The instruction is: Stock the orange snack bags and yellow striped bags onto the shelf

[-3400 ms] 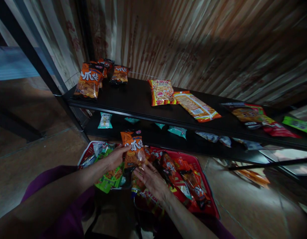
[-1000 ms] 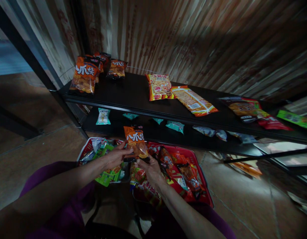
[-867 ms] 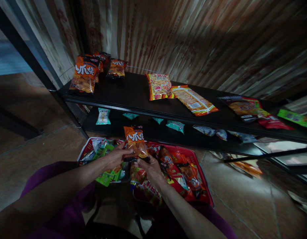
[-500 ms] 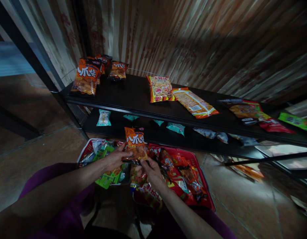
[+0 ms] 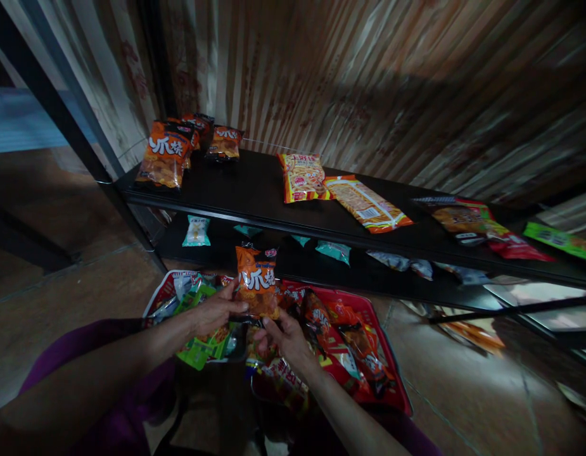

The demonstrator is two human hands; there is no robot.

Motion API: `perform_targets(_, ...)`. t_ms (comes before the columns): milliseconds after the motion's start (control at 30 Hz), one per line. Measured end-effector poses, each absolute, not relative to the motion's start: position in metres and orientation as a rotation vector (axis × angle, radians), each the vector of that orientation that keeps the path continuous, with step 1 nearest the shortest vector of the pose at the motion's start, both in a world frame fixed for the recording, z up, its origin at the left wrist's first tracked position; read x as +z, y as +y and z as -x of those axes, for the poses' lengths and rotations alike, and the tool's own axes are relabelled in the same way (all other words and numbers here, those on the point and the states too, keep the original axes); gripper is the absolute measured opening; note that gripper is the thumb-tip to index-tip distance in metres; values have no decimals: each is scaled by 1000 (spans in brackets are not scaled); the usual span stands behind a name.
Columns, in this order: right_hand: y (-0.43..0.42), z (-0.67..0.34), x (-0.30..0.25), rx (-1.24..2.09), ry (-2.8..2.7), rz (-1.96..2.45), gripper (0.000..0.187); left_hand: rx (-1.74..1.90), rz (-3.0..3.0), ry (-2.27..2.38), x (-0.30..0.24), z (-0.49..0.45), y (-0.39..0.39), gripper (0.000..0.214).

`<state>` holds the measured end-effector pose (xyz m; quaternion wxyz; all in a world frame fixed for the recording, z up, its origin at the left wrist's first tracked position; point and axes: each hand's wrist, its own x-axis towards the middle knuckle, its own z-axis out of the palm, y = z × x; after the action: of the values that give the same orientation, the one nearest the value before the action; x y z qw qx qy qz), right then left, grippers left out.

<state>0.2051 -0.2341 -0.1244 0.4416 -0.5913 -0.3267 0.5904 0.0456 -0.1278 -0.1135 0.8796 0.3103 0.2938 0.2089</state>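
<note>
An orange snack bag (image 5: pixel 256 278) with white lettering is held upright between my two hands, in front of the shelf's lower level. My left hand (image 5: pixel 220 310) grips its left edge, thumb across the front. At the bottom right corner, my right hand (image 5: pixel 289 334) pinches the bag between thumb and fingers. Directly below are a red basket (image 5: pixel 401 383) packed with snack bags and, to its left, a white-rimmed basket (image 5: pixel 152 297) holding green and other bags. More orange snack bags (image 5: pixel 163 155) of the same look stand on the upper shelf's left end.
The black upper shelf (image 5: pixel 216 196) also carries yellow-and-red snack bags (image 5: pixel 303 177), a brown bag (image 5: pixel 464 223) and a green bag (image 5: pixel 561 240). Small teal bags (image 5: pixel 334 251) lie on the lower level. A dark metal post (image 5: pixel 78 133) rises at left; a striped curtain (image 5: pixel 293 76) hangs behind.
The orange bag has been lifted slightly and tilted so that its front faces me more fully. Both hands keep their hold. The view has shifted a little.
</note>
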Motion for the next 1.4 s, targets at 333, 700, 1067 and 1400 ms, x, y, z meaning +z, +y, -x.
perform_targets(333, -223, -228, -115, 1209, -756, 1499, 48, 364, -740, 597, -117, -32, -125, 81)
perform_targets(700, -192, -242, -75, 1065, -632, 1535, 37, 245, -825, 469, -121, -29, -129, 85)
perform_targets(1067, -167, -235, -58, 858, -465, 1548, 27, 388, -860, 476, -112, -20, -120, 64)
perform_targets(1400, -162, -216, -46, 826, -447, 1488, 30, 649, -1442, 558, -116, -15, -117, 63)
